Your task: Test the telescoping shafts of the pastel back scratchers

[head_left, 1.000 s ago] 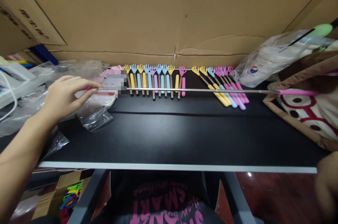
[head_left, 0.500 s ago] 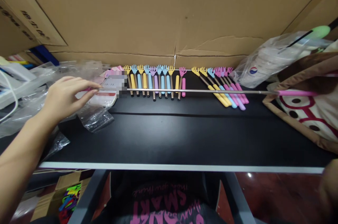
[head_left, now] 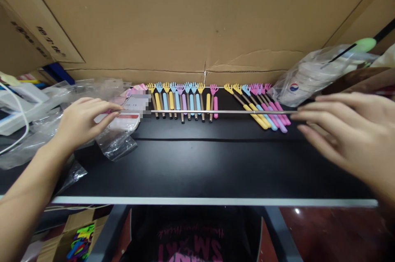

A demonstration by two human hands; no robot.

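Note:
My left hand (head_left: pixel 83 120) pinches one end of a telescopic back scratcher (head_left: pixel 197 111), its thin metal rod drawn out long and level above the table. A bit of pink shows at those fingers; the rest of that end is hidden. At the rod's other end is my right hand (head_left: pixel 348 130), slightly blurred, its fingers stretched out over the rod and the thumb apart below. It covers the pink handle. Behind the rod lies a row of short back scratchers (head_left: pixel 185 101) in yellow, blue, purple and pink. A slanted group of back scratchers (head_left: pixel 265 113) lies to its right.
The black table (head_left: pixel 197 167) has a cardboard wall (head_left: pixel 197 19) behind it. Clear plastic bags (head_left: pixel 114 144) and a phone (head_left: pixel 128 120) lie at left. A bagged cup (head_left: pixel 308 80) stands at right. Below left, a carton (head_left: pixel 52 249) holds colourful pieces.
My right hand has come in from the lower right edge to the handle end of the back scratcher. My left hand keeps its pinch. The view has shifted slightly.

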